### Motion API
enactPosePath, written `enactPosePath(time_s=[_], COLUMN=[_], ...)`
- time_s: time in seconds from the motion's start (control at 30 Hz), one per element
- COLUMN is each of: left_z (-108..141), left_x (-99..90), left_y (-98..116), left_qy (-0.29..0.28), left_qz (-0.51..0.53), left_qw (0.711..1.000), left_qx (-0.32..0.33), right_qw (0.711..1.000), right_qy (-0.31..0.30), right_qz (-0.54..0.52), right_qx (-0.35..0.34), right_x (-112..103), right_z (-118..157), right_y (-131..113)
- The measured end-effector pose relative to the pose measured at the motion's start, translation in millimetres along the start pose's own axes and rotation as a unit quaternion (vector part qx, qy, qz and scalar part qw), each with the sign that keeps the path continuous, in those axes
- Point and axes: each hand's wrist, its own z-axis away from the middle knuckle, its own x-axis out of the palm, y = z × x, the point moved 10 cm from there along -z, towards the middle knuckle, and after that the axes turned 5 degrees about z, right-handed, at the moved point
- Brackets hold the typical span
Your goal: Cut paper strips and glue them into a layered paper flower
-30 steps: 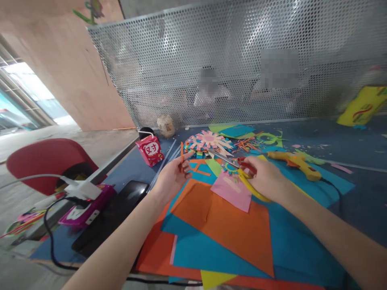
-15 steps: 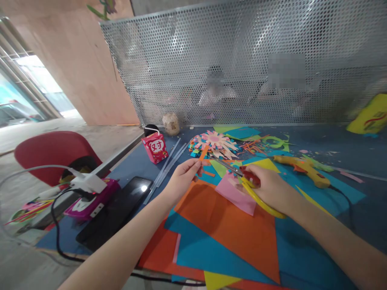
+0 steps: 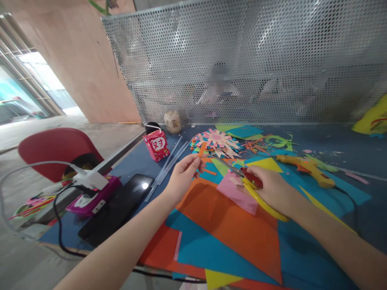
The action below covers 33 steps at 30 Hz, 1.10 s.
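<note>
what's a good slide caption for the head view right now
Left hand holds an orange strip in its fingers, right hand holds scissors, above coloured sheets on a blue table

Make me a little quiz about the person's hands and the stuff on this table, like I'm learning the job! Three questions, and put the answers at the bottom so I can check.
1. Which hand is holding the scissors?
2. True or false: in the picture, the yellow glue gun lies to the right of the pink drink box.
3. Pick one. What colour is the strip in the left hand?
A) blue
B) orange
C) green

Key:
1. The right hand.
2. True.
3. B
</note>
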Motion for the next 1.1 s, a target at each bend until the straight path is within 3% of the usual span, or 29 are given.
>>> enactPosePath(time_s=[0.5, 1.1], left_z=[5, 6], left_x=[20.2, 23.8], left_y=[-6, -8], left_qy=[-0.071, -0.088], left_qz=[-0.090, -0.091], left_qw=[0.993, 0.992], left_qx=[-0.012, -0.010], right_qw=[1.000, 1.000], right_qy=[-0.008, -0.017], right_qz=[-0.019, -0.021], right_qx=[-0.021, -0.016], right_x=[3, 5], right_z=[1, 2], right_y=[-4, -5])
